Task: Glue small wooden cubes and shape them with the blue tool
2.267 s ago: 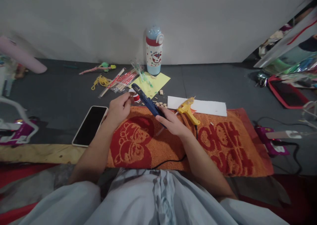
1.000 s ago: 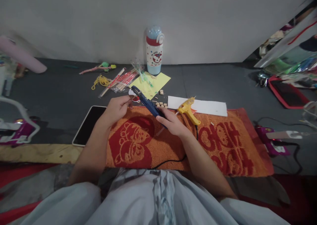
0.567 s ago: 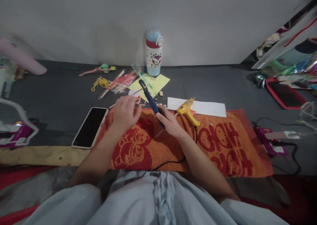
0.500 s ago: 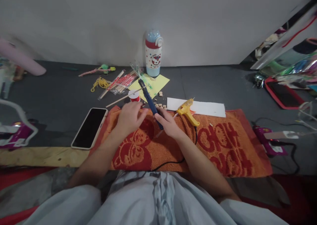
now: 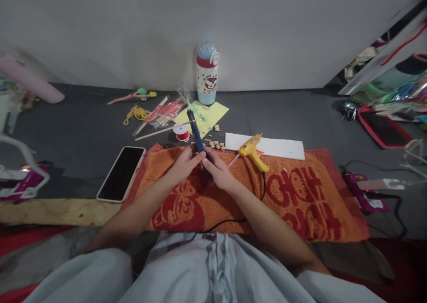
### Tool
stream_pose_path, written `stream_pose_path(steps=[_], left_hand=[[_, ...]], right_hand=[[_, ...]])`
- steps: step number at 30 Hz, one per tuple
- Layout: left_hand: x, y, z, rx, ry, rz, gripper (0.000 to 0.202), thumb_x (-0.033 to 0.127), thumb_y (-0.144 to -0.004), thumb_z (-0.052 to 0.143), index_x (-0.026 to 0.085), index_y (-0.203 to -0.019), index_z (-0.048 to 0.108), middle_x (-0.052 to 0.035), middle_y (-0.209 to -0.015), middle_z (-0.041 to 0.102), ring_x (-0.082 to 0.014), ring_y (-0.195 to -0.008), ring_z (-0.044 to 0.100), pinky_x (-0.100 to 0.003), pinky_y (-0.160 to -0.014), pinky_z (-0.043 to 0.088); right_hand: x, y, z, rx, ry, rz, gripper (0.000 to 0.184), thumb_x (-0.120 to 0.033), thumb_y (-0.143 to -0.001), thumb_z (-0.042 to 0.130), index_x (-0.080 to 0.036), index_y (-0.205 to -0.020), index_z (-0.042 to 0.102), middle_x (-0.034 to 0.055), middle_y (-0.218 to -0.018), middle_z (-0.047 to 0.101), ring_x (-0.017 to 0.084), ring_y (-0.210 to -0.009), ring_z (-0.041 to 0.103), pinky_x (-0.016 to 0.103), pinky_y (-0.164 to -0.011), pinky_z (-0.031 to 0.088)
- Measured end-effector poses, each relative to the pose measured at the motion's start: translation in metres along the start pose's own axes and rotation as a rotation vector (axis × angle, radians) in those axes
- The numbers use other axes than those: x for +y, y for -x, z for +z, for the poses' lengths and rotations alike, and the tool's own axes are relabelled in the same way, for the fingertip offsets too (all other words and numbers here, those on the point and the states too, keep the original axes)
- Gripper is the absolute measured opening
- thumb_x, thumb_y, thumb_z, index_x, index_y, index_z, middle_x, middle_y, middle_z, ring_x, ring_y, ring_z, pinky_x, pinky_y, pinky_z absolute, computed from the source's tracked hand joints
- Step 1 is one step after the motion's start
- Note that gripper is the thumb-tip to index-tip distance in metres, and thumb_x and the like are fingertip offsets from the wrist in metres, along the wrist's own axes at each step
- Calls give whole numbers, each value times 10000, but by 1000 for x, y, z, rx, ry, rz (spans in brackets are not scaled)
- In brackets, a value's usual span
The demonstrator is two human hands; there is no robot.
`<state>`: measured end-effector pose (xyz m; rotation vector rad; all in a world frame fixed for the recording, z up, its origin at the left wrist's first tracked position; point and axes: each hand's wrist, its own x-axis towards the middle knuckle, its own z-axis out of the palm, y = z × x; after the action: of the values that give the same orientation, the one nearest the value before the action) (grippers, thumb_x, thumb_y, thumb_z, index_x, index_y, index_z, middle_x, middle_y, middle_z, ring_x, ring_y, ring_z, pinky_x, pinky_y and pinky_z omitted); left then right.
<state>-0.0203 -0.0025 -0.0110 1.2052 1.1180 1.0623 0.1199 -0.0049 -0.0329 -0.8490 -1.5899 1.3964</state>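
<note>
Blue tool [image 5: 198,137] between left grip [image 5: 184,164] and right grip [image 5: 220,173], both pinching its lower end.

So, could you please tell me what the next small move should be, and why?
Probably a two-handed squeeze of the dark blue tool: the left hand and right hand both grip its lower part, and a thin stick appears to cross its upper end.
</note>
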Motion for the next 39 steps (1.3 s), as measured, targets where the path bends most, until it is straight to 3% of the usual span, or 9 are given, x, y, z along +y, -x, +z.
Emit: stream_pose_path(steps=[3, 6, 17, 22, 25, 29, 31, 34, 39], left_hand=[[1, 1, -4, 4, -77, 61, 502, 485, -727, 707, 150, -1078, 576, -111, -1149, 633, -251, -1115, 571, -403, -986, 454], [0, 3, -5, 7, -112, 111, 512, 487, -742, 693, 141, -1096, 560, -128, -1164, 623, -257, -1147, 559, -437, -1068, 396], [-8, 6, 3, 125, -63, 181, 464, 502, -763, 673, 158, -1060, 578, -107, -1107, 641, -233, -1079, 593, -409, -1026, 432], [-1, 1, 3, 54, -34, 121, 466, 491, -746, 690, 165, -1059, 575, -87, -1101, 653, -227, -1070, 591, -389, -1005, 440], [7, 2, -5, 68, -277, 170, 397, 479, -810, 614, 173, -1059, 575, -81, -1053, 656, -221, -983, 609, -382, -925, 473], [21, 5, -22, 395, -775, 476, 241, 370, -851, 558, 176, -990, 590, -119, -1042, 620, -257, -1036, 561, -427, -972, 415], [25, 4, -32, 488, -909, 561, 227, 326, -848, 559, 181, -1020, 591, -134, -1079, 610, -281, -1113, 526, -458, -1042, 343], [26, -1, -45, 433, -1052, 516, 233, 293, -877, 504, 184, -1055, 608, -128, -1056, 626, -286, -1132, 532, -443, -1028, 336], [19, -5, -52, 385, -1186, 473, 288, 238, -923, 368, 180, -953, 649, -72, -850, 656, -198, -864, 607, -299, -774, 419]], right_hand=[[2, 1, 1, 14, 42, -3, 737, -694, -856, 409, -145, -1344, 470, 146, -1404, 517, 259, -1321, 470, 429, -1147, 326], [2, 2, 3, 45, 71, -16, 756, -700, -851, 412, -149, -1367, 458, 149, -1432, 494, 263, -1344, 451, 429, -1158, 311], [-2, 5, 4, 60, 88, -54, 642, -648, -879, 413, -186, -1314, 506, 123, -1350, 577, 255, -1249, 538, 426, -1100, 380], [-5, 3, 0, 48, 108, -64, 615, -619, -906, 381, -184, -1326, 489, 122, -1355, 562, 259, -1278, 499, 431, -1118, 345], [-8, 2, -8, 30, 141, -61, 613, -617, -909, 377, -154, -1292, 503, 142, -1264, 606, 272, -1178, 556, 437, -1053, 402], [-10, 2, -19, 45, 252, -17, 604, -621, -910, 367, -151, -1255, 525, 133, -1143, 645, 277, -1072, 584, 451, -986, 429], [-10, 2, -22, 40, 289, -16, 605, -621, -907, 374, -151, -1255, 529, 139, -1148, 641, 283, -1070, 582, 454, -978, 427], [-9, 4, -25, 17, 330, -19, 601, -613, -905, 386, -156, -1273, 518, 151, -1197, 625, 283, -1109, 572, 442, -986, 423], [-8, 6, -25, 18, 378, 9, 602, -588, -907, 400, -129, -1284, 505, 176, -1229, 610, 289, -1137, 564, 455, -1007, 415]])
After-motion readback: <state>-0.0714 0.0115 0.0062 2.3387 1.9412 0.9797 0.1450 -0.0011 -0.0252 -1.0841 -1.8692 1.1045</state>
